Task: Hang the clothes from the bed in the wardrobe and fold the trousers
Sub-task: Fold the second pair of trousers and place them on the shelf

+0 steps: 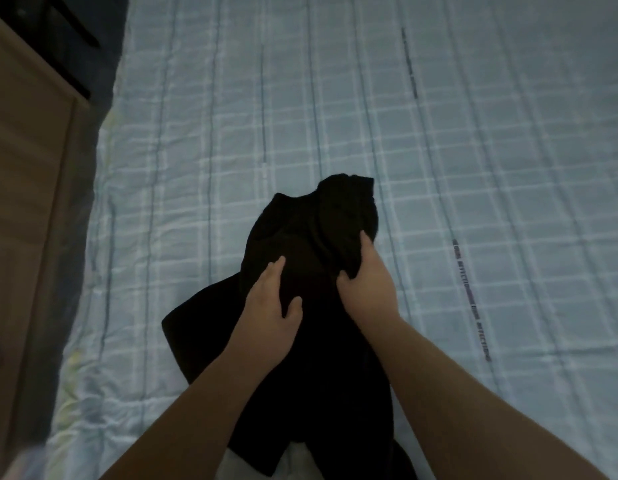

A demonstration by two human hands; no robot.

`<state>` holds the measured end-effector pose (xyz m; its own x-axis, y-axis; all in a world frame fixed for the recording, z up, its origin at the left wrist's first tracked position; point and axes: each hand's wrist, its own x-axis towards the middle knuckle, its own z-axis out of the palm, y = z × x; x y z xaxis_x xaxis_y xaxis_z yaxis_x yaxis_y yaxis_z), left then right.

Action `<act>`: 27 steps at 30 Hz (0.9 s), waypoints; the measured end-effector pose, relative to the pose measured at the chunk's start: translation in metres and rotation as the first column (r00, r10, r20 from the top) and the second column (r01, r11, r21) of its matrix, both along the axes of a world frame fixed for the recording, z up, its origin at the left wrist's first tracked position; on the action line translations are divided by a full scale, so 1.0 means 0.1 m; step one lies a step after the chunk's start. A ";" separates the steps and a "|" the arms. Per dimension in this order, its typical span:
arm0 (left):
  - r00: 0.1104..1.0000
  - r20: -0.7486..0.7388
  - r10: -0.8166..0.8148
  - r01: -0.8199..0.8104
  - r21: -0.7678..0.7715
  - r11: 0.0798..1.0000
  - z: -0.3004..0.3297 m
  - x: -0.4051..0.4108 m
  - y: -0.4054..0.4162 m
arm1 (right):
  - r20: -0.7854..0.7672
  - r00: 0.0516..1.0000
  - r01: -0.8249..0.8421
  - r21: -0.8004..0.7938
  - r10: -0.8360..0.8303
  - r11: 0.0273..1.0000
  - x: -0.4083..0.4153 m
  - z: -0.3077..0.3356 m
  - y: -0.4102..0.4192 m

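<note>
Both hands work a black garment (300, 237) on the bed (473, 168).

Head view: the garment lies bunched on the checked light-blue cover near the bed's near edge, and whether it is trousers cannot be told. The left hand (272, 303) rests on it with fingers nearly straight. The right hand (366, 282) grips a fold of the cloth. A wooden cabinet (26, 202) stands left of the bed.

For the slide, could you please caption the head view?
Both hands, left hand and right hand, gather a black garment on the checked bed.
</note>
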<state>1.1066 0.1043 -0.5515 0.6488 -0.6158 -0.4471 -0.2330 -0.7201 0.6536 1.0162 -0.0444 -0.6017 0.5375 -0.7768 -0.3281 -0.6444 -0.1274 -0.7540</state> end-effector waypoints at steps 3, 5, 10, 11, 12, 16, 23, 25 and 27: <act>0.989 -0.101 0.109 -0.115 -0.057 0.992 0.03 0.04 -0.05 | -0.016 0.997 -0.075 0.019 0.075 0.997 -0.16 0.08 0.30; 0.982 -0.127 0.141 -0.153 -0.096 0.983 0.07 0.06 -0.10 | -0.011 0.993 -0.113 0.034 0.114 0.993 -0.29 0.12 0.50; 0.966 -0.194 0.168 -0.184 -0.069 0.980 0.09 -0.04 -0.17 | 0.021 0.982 -0.186 0.057 0.185 0.981 -0.51 0.18 0.91; 0.956 -0.212 0.202 -0.219 -0.059 0.974 0.09 -0.08 -0.17 | 0.029 0.982 -0.188 0.071 0.187 0.980 -0.56 0.19 0.98; 0.949 -0.216 0.228 -0.246 -0.060 0.967 0.10 -0.12 -0.16 | 0.038 0.981 -0.193 0.081 0.190 0.978 -0.61 0.21 1.04; 0.956 -0.188 0.224 -0.241 -0.073 0.968 0.20 -0.34 -0.06 | 0.032 0.963 -0.270 0.086 0.269 0.959 -0.92 0.22 1.28; 0.983 -0.059 0.175 -0.184 -0.256 0.949 0.47 -0.81 0.36 | 0.322 0.947 -0.057 0.089 0.025 0.994 -1.45 0.46 1.22; 0.979 -0.049 0.199 -0.205 -0.306 0.930 0.59 -0.89 0.48 | 0.377 0.909 0.118 0.177 -0.178 0.977 -1.47 0.65 1.08; 0.976 -0.067 0.207 -0.217 -0.329 0.919 0.72 -1.00 0.62 | 0.394 0.908 0.081 0.176 -0.145 0.981 -1.43 0.88 0.95</act>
<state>1.0063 0.1662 -0.4795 0.7700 -0.5818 -0.2619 -0.0752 -0.4904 0.8682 0.8737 0.0502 -0.5134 0.5602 -0.7983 -0.2209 -0.2848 0.0648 -0.9564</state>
